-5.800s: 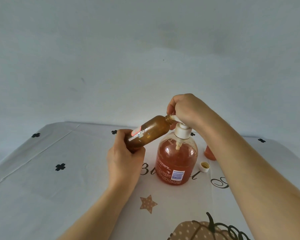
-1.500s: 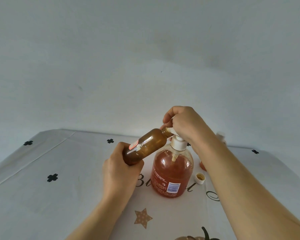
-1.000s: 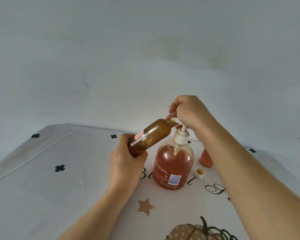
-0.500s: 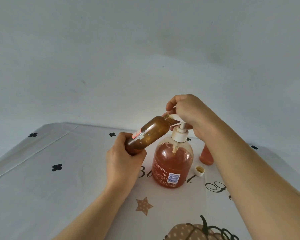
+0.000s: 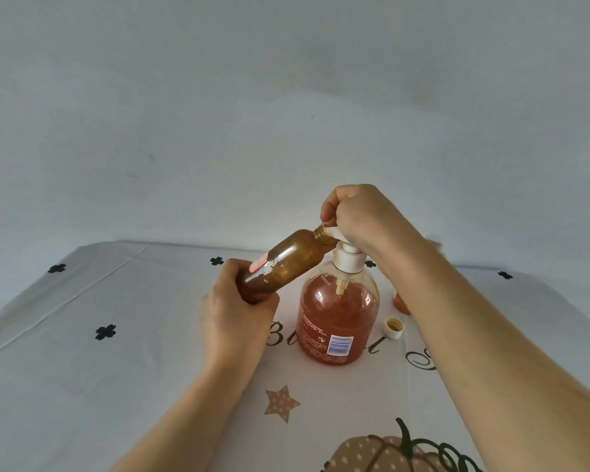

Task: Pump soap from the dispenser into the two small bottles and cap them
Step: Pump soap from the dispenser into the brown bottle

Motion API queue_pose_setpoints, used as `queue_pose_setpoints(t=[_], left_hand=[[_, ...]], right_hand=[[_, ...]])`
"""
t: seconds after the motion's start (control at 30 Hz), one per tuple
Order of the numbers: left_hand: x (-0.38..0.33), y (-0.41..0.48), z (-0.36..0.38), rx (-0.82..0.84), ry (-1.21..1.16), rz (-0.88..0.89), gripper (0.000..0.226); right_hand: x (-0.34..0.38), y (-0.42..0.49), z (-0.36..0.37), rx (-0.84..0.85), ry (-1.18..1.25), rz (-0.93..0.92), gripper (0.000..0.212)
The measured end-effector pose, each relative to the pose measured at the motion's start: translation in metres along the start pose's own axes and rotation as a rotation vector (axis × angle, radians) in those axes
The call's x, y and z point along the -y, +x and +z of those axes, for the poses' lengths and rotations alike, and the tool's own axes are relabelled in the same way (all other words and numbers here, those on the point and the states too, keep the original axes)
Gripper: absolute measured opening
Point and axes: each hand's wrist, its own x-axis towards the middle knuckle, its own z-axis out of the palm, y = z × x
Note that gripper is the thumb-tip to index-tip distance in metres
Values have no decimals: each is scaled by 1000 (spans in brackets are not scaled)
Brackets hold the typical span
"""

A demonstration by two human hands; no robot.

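Covering the table: white cloth with clover, star and pumpkin prints, grey wall behind. Left hand grips the tilted brown bottle, mouth at the dispenser; right hand clenches its pump.

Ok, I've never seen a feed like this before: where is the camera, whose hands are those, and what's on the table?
There is no machine here. A person works with bare hands, and the single camera sits on their head, looking forward and down. The left hand grips the small brown bottle, tilted so its open neck meets the spout. The right hand is curled over the top of the pump of the soap dispenser, which stands on the printed tablecloth. To the right of the dispenser lies a loose cap, open side up. Behind the right forearm, a second small bottle shows only partly.
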Motion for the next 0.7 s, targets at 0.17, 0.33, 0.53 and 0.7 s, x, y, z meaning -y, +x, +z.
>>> queue_pose_setpoints(t=[0.17,0.33,0.53,0.7], left_hand=[[-7,-4,-3,30,-42,46,31],[-6,-4,-4,15,-72,77,32],[-4,-2,-2,11,-91,86,35],[-3,-1,-3,8,-104,99,34]], right_hand=[[11,-2,-8,-55,78,-6,36],[12,1,-9,-74,19,-43,35],[14,2,-16,-101,21,-51,36],[16,7,-8,-173,-121,-83,37]])
